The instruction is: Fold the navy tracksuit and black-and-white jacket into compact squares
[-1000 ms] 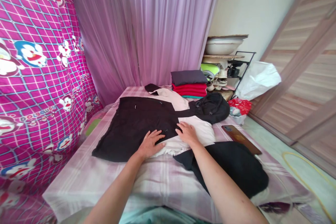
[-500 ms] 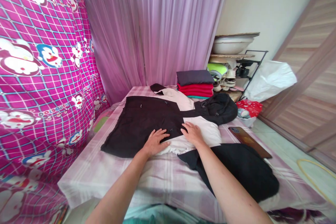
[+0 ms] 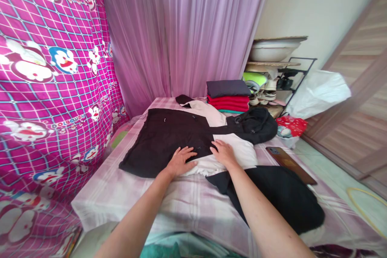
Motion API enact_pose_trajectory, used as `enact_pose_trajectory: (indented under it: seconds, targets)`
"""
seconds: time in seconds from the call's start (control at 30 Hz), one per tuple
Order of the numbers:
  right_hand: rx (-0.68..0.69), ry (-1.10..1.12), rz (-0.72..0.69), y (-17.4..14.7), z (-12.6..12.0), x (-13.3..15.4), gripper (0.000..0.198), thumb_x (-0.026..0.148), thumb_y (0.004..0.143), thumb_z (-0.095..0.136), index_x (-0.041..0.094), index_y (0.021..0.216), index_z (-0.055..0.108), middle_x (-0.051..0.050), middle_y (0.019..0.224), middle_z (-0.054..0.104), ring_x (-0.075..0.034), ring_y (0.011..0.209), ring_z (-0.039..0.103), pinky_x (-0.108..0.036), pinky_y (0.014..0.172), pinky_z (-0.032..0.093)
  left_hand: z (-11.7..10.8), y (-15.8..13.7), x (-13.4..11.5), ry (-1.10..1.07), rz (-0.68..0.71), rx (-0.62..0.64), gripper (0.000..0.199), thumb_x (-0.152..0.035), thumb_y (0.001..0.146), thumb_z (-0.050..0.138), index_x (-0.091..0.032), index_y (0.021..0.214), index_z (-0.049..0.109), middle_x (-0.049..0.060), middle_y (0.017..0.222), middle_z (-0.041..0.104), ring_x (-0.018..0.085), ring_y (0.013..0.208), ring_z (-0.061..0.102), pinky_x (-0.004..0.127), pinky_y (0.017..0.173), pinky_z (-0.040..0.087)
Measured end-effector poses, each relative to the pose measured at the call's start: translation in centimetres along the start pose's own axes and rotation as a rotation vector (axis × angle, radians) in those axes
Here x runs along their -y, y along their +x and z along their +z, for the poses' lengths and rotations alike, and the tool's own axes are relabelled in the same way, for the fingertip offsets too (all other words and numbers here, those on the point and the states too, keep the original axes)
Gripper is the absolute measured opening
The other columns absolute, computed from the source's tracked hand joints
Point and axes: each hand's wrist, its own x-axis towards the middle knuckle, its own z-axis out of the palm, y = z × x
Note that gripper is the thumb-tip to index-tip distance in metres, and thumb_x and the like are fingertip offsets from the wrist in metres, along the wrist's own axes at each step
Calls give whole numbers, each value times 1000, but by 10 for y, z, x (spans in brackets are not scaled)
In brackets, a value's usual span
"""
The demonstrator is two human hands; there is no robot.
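Left hand [image 3: 181, 162], right hand [image 3: 224, 154]: splayed flat | garment [image 3: 166, 133] beneath both hands (hood [image 3: 261, 125] farther right)

A black-and-white hooded fabric jacket [image 3: 181, 133]; a flat mauve-and-white checked cloth cover [image 3: 121, 195]; a hanging magenta fabric sheet [image 3: 69, 92], white-and-blue gridded, cartoon-printed.

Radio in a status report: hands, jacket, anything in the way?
Left hand, right hand open on jacket. Jacket spread out. Phone near black sleeve, possible obstacle.
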Motion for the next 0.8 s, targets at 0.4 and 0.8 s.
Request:
enact_pose_trajectory:
  seconds: [0.4, 0.8]
  targets:
    - [-24, -5, -10, 1, 4, -2, 42, 34, 96, 43, 22, 132, 62, -9, 146, 52, -24, 136, 44, -42, 113, 30, 0, 0, 0, 0, 6, 0, 48, -54, 92, 50, -31, 133, 60, 4, 153, 46, 24, 145, 34, 52, 122, 13]
    - [-11, 21, 8, 0, 0, 1, 42, 34, 96, 45, 22, 132, 62, -10, 147, 51, -24, 137, 44, -44, 114, 28, 0, 2, 3, 4, 15, 8, 49, -56, 92, 47, -31, 133, 59, 4, 153, 46, 25, 145, 33, 52, 122, 13]
